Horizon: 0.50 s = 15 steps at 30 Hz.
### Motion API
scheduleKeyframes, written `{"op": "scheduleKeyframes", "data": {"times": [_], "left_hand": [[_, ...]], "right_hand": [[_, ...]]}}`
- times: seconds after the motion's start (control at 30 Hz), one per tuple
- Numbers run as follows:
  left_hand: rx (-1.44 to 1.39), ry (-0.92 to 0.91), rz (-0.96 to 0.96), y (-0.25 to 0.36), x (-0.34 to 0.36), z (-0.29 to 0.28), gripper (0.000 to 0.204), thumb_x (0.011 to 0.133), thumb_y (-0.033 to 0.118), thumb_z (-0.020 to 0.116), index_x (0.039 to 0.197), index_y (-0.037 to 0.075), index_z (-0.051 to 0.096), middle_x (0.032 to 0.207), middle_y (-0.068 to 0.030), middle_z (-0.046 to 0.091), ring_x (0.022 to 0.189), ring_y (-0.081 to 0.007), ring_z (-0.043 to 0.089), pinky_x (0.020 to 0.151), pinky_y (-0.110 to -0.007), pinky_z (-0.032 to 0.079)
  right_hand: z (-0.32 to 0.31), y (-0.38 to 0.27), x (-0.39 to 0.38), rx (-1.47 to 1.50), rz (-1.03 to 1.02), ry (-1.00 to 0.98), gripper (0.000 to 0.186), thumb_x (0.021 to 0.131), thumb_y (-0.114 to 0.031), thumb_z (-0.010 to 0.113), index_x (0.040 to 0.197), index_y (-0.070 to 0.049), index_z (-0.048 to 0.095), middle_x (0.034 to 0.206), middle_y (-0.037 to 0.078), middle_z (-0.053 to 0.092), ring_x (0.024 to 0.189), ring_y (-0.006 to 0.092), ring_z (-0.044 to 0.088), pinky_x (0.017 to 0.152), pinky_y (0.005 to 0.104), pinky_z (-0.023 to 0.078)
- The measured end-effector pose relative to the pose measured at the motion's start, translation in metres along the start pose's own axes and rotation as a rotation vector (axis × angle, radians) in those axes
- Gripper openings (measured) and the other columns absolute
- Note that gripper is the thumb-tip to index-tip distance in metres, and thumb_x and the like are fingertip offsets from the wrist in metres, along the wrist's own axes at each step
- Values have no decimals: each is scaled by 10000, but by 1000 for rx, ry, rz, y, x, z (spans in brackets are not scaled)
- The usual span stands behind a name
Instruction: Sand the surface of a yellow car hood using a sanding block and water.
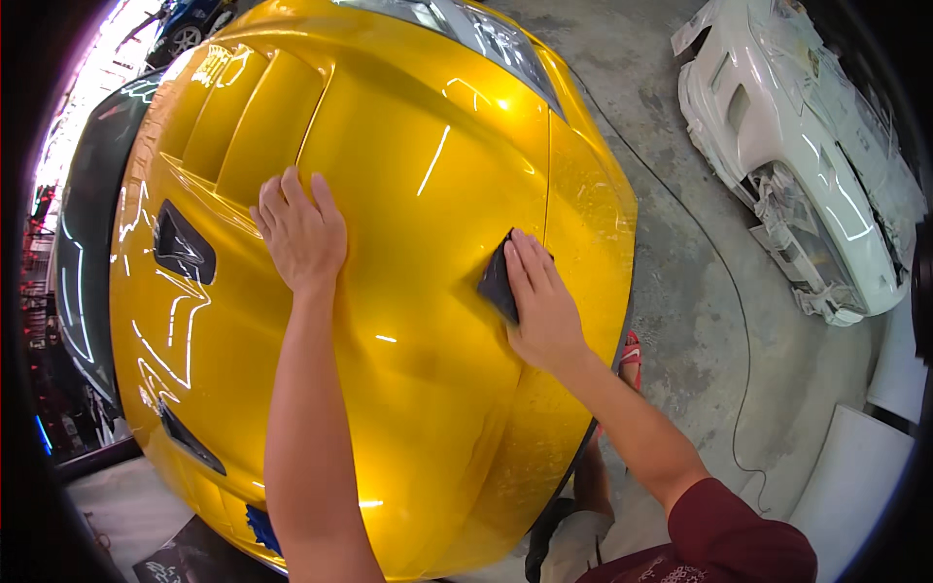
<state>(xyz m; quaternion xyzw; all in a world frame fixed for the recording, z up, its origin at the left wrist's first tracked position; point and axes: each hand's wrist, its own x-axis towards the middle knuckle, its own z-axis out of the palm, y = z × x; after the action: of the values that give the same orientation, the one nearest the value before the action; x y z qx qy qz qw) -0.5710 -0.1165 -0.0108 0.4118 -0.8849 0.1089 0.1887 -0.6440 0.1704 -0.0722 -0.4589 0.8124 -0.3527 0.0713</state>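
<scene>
A glossy yellow car hood [418, 291] fills the middle of the view. My left hand [303, 228] lies flat on it, palm down and fingers stretched out, near the edge of a row of moulded vents [272, 107]. It holds nothing. Closer to the hood's right edge, my right hand [539, 301] presses a dark, flat, cloth-like pad [497, 285] against the yellow surface. My fingers cover its right part, so its full shape is hidden. A seam runs along the panel beyond that hand.
Black vent inserts [185, 243] sit in the hood's left part. A headlight [505, 44] is at the far edge. On the concrete floor at right lie a thin cable [724, 257] and a white bumper [812, 146]. Something blue [262, 528] rests by my left forearm.
</scene>
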Motion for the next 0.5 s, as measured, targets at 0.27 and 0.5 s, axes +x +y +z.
{"op": "scheduleKeyframes", "data": {"times": [0.27, 0.5], "left_hand": [[30, 79, 52, -2, 5, -3, 473, 1032, 405, 372, 1323, 50, 486, 1343, -195, 457, 1338, -342, 393, 1158, -520, 246], [107, -64, 2, -4, -1, 1, 513, 1032, 426, 354, 1376, 54, 438, 1374, -215, 451, 1345, -347, 394, 1164, -517, 236]], "right_hand": [[12, 13, 20, -125, 26, 51, 828, 708, -81, 640, 1452, 76, 314, 1520, 258, 323, 1397, 444, 331, 1180, 467, 269], [17, 5, 16, -124, 24, -27, 802, 735, -103, 609, 1442, 115, 300, 1530, 278, 294, 1421, 438, 292, 1195, 460, 241]]}}
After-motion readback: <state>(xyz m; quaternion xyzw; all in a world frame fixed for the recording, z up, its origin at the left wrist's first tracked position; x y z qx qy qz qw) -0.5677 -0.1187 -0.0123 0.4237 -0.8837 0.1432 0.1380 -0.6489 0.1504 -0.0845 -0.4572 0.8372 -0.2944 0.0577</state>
